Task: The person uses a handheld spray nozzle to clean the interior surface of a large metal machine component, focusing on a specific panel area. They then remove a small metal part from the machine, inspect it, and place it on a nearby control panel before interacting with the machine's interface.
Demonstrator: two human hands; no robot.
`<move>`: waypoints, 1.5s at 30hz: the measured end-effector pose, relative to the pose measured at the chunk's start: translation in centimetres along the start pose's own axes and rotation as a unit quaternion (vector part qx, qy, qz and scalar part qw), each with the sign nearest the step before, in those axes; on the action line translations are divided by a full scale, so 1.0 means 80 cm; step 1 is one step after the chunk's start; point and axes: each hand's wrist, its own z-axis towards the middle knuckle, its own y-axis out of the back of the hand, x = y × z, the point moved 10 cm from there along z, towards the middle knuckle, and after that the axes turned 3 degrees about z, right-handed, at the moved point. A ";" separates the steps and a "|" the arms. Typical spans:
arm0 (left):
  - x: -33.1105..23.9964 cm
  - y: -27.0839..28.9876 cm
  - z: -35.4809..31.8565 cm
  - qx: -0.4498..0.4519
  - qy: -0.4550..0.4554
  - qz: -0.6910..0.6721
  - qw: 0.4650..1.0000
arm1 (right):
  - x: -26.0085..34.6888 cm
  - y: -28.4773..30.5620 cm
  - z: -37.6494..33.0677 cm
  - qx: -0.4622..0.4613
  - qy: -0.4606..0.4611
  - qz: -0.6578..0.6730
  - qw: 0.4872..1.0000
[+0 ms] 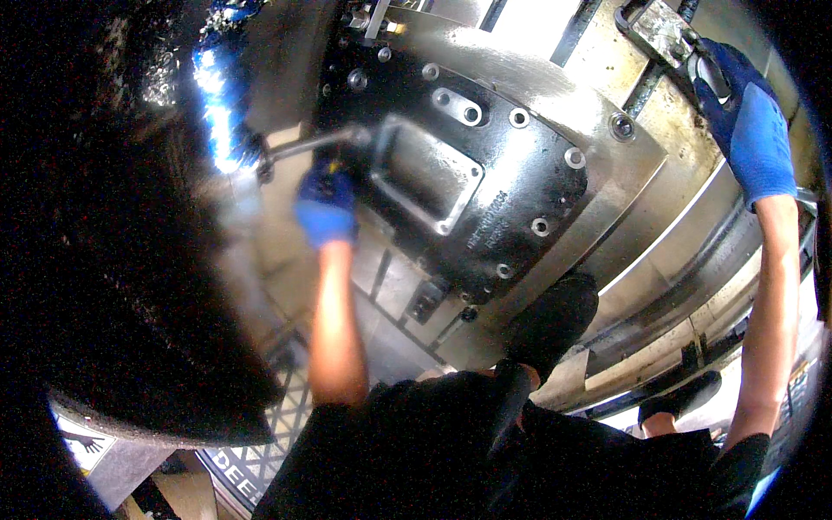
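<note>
My left hand (328,199), in a blue glove with a dark palm, is smeared by motion beside the left edge of a black metal plate (511,191). A small yellow spot shows at its fingers; whether they hold anything is unclear. Just above it runs a thin metal rod with a rounded end (316,146). The plate has several bolt holes and a raised rectangular rim (472,199) around a recess. At the far right my right hand (752,130), gloved alike, has its fingers wrapped round the end of a slotted metal clamp (663,36).
A large dark machine body (130,260) fills the left side, with a bright blue-lit part (217,113) at its top. The plate lies on a shiny metal fixture (555,87). A slotted machine table (598,43) lies behind; my dark shoe (555,321) is near the plate's front.
</note>
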 end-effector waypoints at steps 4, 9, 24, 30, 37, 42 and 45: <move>-0.029 0.009 -0.009 -0.041 -0.029 -0.031 0.998 | -0.007 -0.004 0.001 -0.019 0.014 0.014 1.000; -0.012 0.004 -0.007 -0.030 -0.040 -0.048 0.998 | -0.004 0.000 -0.001 -0.040 0.037 -0.001 0.999; 0.028 -0.034 0.030 0.271 -0.010 -0.295 0.916 | -0.025 -0.003 0.000 0.003 -0.069 0.013 0.997; 0.043 -0.038 0.023 0.200 0.050 -0.296 0.933 | -0.011 -0.006 0.001 0.014 -0.016 -0.017 1.000; 0.025 -0.027 0.018 0.125 0.024 -0.215 0.968 | -0.017 -0.007 -0.003 -0.012 -0.010 0.025 1.000; 0.006 -0.017 0.011 0.148 -0.040 -0.196 0.968 | -0.006 -0.001 -0.002 -0.001 -0.021 0.026 0.999; 0.014 -0.011 0.008 0.108 -0.060 -0.136 0.983 | -0.003 0.005 -0.001 -0.014 -0.051 0.060 0.997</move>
